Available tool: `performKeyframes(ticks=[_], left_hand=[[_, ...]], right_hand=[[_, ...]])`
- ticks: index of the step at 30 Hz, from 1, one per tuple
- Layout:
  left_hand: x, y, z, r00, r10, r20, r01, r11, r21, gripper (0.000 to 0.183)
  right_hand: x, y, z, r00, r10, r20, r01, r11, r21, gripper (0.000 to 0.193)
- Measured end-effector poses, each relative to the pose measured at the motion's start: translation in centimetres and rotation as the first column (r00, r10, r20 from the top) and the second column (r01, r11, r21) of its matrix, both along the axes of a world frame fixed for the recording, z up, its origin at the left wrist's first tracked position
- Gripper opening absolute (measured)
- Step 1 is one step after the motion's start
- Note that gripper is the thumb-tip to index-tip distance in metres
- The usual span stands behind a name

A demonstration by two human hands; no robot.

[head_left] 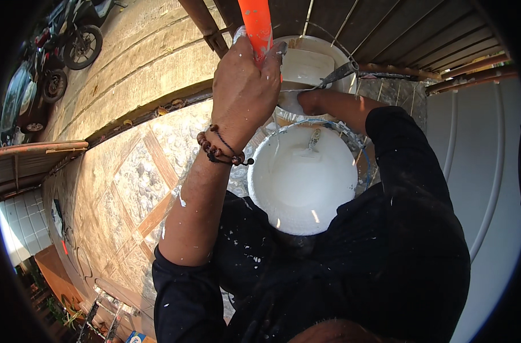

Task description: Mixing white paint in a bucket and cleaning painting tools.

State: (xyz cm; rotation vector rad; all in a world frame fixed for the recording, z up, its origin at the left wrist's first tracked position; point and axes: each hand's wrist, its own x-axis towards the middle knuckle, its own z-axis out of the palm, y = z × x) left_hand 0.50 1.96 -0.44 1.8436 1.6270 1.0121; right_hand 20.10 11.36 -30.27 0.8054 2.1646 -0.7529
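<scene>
At the top, my left hand [246, 71] is wrapped round an orange tube-like thing [256, 23] spattered with white. Its upper end is cut off by the picture's edge, so its kind does not show. My right hand [311, 104] reaches into the far whitish bucket [341, 52]; its fingers are hidden, so their grip cannot be made out. A dark grey tool handle [339, 74] lies at that bucket's right side. Between my legs stands a round white tub [256, 183], coated white inside. A small white-smeared tool [313, 140] rests against its far inner wall.
A dark slatted metal gate [398, 34] rises behind the buckets. On the right is a grey panel [483, 154] with pale pipes. Patterned stone paving [140, 171] spreads left. Parked motorbikes [80, 48] stand at upper left. A white-spattered metal frame [109, 311] is at lower left.
</scene>
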Motion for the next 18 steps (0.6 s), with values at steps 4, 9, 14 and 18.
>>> performKeyframes(ticks=[4, 9, 14, 18], left_hand=[[-0.2, -0.1, -0.1, 1.0, -0.013, -0.017, 0.013, 1.0, -0.001, 0.035], [0.0, -0.1, -0.4, 1.0, -0.017, 0.011, 0.017, 1.0, 0.004, 0.035], [0.0, 0.0, 0.0, 0.998, -0.005, -0.067, 0.008, 0.999, 0.046, 0.035], [0.1, 0.0, 0.1, 0.999, 0.013, -0.048, -0.01, 0.998, 0.065, 0.035]], right_hand=[[0.8, 0.4, -1.5, 0.999, -0.016, 0.049, 0.012, 0.997, 0.074, 0.035], [1.4, -0.1, -1.8, 0.992, -0.05, 0.114, 0.033, 0.988, 0.149, 0.033], [0.0, -0.1, -0.9, 0.995, -0.07, -0.065, 0.073, 0.996, 0.048, 0.032], [-0.2, 1.2, -2.3, 0.988, -0.139, -0.069, 0.139, 0.99, -0.005, 0.032]])
